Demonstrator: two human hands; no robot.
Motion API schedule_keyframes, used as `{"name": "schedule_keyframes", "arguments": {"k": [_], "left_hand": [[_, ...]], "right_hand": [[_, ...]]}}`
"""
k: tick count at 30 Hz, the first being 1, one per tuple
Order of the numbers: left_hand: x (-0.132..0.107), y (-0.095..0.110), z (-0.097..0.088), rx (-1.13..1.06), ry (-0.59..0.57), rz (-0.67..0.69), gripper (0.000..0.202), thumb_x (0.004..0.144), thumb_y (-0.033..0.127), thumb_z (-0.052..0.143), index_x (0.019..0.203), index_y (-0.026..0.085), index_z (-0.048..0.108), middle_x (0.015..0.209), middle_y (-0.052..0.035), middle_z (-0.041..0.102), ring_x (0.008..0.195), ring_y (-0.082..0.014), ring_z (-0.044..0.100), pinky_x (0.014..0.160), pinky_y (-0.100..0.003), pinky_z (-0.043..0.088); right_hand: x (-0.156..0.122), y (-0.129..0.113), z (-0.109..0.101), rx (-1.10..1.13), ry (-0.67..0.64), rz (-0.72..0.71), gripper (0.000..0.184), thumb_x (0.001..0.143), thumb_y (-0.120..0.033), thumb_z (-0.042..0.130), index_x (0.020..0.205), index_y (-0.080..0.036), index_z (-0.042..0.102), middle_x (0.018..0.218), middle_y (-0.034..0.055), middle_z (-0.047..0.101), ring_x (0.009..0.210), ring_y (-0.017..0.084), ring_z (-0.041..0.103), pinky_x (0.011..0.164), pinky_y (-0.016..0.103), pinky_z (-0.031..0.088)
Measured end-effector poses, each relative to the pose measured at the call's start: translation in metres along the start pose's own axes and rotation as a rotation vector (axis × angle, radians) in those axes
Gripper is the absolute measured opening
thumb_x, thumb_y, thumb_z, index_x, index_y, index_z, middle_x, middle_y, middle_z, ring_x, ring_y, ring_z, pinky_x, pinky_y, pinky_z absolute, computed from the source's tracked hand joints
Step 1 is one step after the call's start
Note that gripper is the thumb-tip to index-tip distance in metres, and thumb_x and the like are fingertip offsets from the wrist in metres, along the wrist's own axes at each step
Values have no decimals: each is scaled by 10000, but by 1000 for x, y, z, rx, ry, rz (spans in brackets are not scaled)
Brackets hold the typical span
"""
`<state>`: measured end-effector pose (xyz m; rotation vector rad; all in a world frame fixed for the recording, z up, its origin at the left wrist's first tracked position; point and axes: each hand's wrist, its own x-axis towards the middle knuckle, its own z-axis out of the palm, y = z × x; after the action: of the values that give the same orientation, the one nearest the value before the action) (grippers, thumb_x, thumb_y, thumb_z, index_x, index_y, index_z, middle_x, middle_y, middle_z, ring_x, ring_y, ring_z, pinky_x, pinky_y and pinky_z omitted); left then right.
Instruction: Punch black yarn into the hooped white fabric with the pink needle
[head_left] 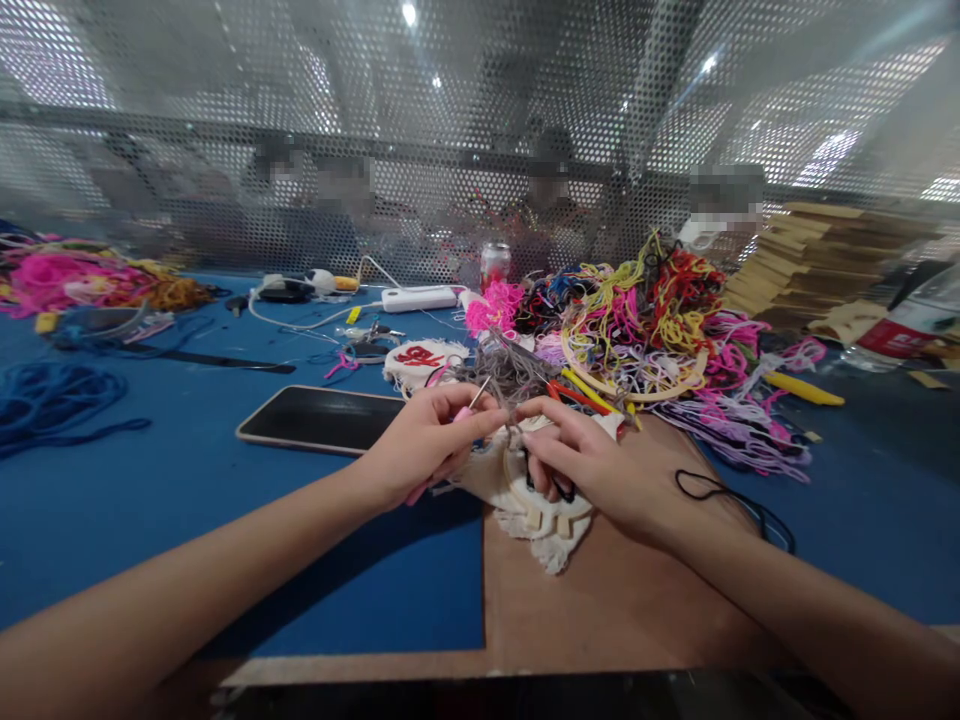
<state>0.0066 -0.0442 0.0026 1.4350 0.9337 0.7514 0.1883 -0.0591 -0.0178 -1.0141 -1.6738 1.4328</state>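
My left hand (424, 440) is closed in a pinch on a thin pink-handled needle tool (474, 400) whose metal tip points up and right. My right hand (592, 455) is closed on a small wooden hoop with cream fabric (525, 495), fingers pressed over its top edge. Both hands meet at a strand of grey yarn (510, 372) above the fabric. The hoop rests on a brown board (600, 600) lying on the blue table (187, 480).
A black phone (322, 418) lies left of my hands. A heap of coloured yarn with a larger hoop (637, 330) sits behind. Red-handled scissors (577, 392), a drinks can (495, 262), a power strip (418, 298), blue yarn (52, 395), stacked cardboard (817, 255). People sit beyond a mesh screen.
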Motion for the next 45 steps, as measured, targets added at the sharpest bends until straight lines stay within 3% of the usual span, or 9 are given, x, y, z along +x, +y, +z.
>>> {"name": "schedule_keyframes", "arguments": {"k": [7, 11, 17, 30, 35, 41, 43, 45], "left_hand": [[-1, 5, 3, 87, 2, -39, 154, 795, 304, 537, 736, 166, 503, 284, 125, 332, 193, -18, 270, 233, -96, 201], [-1, 4, 4, 94, 42, -9, 151, 786, 302, 545, 739, 161, 516, 300, 118, 357, 197, -15, 279, 238, -102, 200], [-3, 7, 3, 109, -14, -13, 139, 784, 292, 545, 756, 155, 546, 309, 115, 340, 221, -19, 294, 250, -107, 204], [-2, 0, -1, 165, -127, 100, 183, 737, 311, 598, 681, 141, 563, 411, 96, 279, 338, -16, 270, 324, -133, 188], [-3, 2, -2, 242, -124, 149, 198, 734, 320, 594, 685, 129, 578, 457, 80, 298, 385, -26, 278, 353, -146, 203], [0, -1, -3, 318, -60, 174, 227, 742, 351, 573, 723, 126, 594, 515, 57, 372, 429, -37, 287, 370, -156, 193], [1, -2, -3, 327, -54, 177, 226, 747, 353, 565, 728, 129, 594, 506, 61, 369, 417, -36, 284, 368, -157, 192], [1, -2, -3, 326, -51, 177, 220, 750, 351, 562, 731, 134, 591, 494, 69, 357, 404, -32, 278, 369, -156, 193]], "right_hand": [[2, -3, -2, -23, 9, 18, 204, 779, -368, 530, 775, -166, 549, 453, -57, 489, 369, 51, 415, 374, 164, 368], [4, -4, -7, -30, 78, -7, 226, 773, -390, 538, 741, -168, 572, 453, -50, 497, 374, 47, 423, 369, 152, 346], [9, -1, -14, -30, 143, -27, 206, 775, -374, 528, 715, -178, 547, 441, -57, 503, 348, 42, 413, 346, 145, 300], [24, 5, -38, -1, 448, -30, 110, 698, -239, 499, 607, -181, 477, 399, -56, 498, 324, 58, 403, 334, 161, 310], [33, 6, -63, 199, 664, -17, 107, 676, -258, 514, 607, -182, 484, 414, -54, 490, 330, 58, 403, 326, 167, 285], [35, 2, -80, 401, 765, -150, 114, 676, -282, 573, 702, -205, 492, 444, -109, 320, 314, 26, 217, 310, 157, 163], [33, 2, -75, 366, 820, -194, 111, 707, -312, 546, 757, -213, 534, 548, -80, 402, 365, 33, 294, 334, 162, 229], [30, 3, -66, 201, 850, -252, 169, 765, -348, 480, 805, -220, 583, 740, -24, 514, 544, 70, 465, 462, 199, 384]]}}
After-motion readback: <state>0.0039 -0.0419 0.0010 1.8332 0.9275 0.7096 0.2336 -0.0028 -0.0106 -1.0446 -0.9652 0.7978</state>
